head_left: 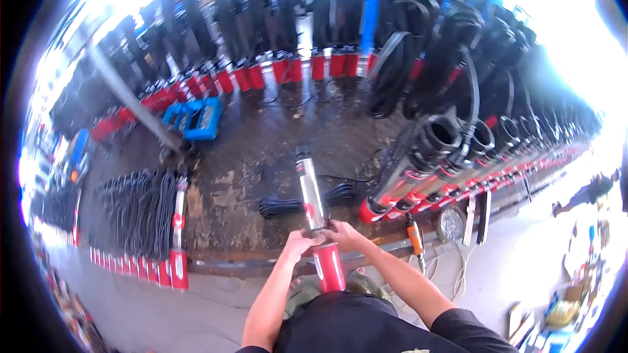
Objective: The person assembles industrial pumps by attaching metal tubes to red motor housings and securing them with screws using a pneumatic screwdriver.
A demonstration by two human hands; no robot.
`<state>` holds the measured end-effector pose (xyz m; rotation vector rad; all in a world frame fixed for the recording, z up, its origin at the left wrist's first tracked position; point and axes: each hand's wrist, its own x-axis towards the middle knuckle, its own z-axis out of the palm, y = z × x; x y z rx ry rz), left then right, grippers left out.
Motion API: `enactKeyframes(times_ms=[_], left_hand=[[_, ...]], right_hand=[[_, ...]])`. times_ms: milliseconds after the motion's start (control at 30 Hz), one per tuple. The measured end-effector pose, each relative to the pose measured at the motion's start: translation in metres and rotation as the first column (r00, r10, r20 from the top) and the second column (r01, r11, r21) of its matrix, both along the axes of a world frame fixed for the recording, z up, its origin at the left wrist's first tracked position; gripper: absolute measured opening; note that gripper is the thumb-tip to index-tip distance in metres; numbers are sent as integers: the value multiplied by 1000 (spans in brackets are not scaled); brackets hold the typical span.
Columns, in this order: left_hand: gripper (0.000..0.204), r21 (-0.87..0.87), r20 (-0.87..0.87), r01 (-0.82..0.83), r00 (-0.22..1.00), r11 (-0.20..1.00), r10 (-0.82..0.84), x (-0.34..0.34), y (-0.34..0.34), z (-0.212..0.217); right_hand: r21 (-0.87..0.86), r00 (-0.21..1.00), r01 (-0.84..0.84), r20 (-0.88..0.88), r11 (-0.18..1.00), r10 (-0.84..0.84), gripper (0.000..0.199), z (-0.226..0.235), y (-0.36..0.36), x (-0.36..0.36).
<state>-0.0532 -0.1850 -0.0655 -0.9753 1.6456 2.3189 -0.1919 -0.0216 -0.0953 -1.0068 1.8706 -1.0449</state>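
Observation:
A long cylindrical pump (312, 193), silver along its body and red at the near end, lies across the front edge of the workbench. Its black tip points away from me, and the red end overhangs the edge close to my body. My left hand (302, 243) grips it from the left, where the silver part meets the red. From the other side my right hand (347, 235) closes on the same joint, and the fingers of both hands nearly meet there. A bundled black cable (281, 206) rests on the wood, passing behind the pump.
Upright pumps with coiled cables (409, 176) line the bench's right side, and more red-based ones (281, 68) stand along the back. A blue tool case (201, 119) sits beside a metal post (131, 101). Pumps lie in a row (140, 222) at left. An orange power tool (414, 235) hangs at the front edge.

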Motion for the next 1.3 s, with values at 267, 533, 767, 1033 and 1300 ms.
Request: enactKeyframes(times_ms=[267,533,767,1033,1300], left_hand=[[50,122,9,-237,971,964,238,-26,35,-52],[69,11,141,-254,958,967,250,-28,46,-9],[76,-79,111,-336,933,938,344,-23,35,-27],[68,-31,32,-366,930,930,367,-26,47,-5],[69,-47,90,-369,924,928,372,-25,48,5]], right_hand=[[167,992,84,-104,982,-67,50,-2,24,-19],[38,238,959,-650,282,-722,19,40,264,-50],[528,520,844,-766,91,-377,35,24,346,-142],[74,247,953,-755,295,-607,23,45,346,-121],[23,714,669,255,742,-652,17,73,116,8]])
